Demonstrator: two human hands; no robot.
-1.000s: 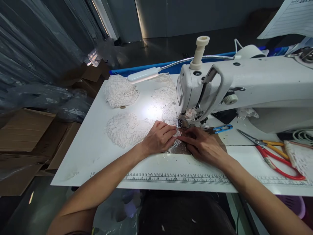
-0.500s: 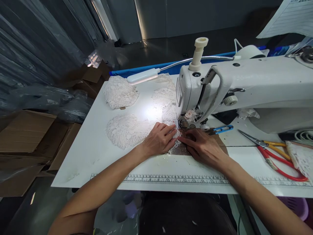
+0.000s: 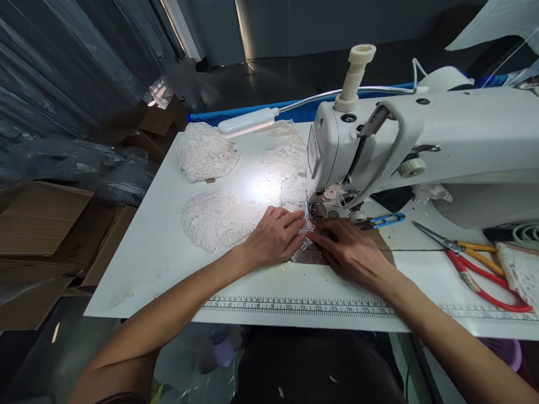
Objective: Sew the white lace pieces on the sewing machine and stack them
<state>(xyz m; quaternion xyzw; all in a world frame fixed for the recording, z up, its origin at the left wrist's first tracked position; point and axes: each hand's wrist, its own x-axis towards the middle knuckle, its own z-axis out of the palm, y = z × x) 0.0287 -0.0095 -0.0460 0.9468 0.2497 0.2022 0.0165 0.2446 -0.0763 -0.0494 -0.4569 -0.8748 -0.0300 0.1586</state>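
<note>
White lace spreads over the table and runs in under the needle end of a white sewing machine. My left hand rests palm down on it, fingers stretched toward the presser foot. Just right of the foot, my right hand has thumb and forefinger closed at the lace's edge; its other fingers curl beneath, partly hidden. The fingertips of both hands nearly meet in front of the needle. Under the right hand lies a brown plate.
Right of my right hand lie blue thread snips and red-and-orange-handled scissors. A lamp shines on the lace. Another lace piece sits at the back left. A ruler strip runs along the front edge. Cardboard boxes stand left.
The whole view has shifted slightly, with the machine appearing a little larger and farther right. Both hands keep nearly the same place on the lace beside the presser foot.
</note>
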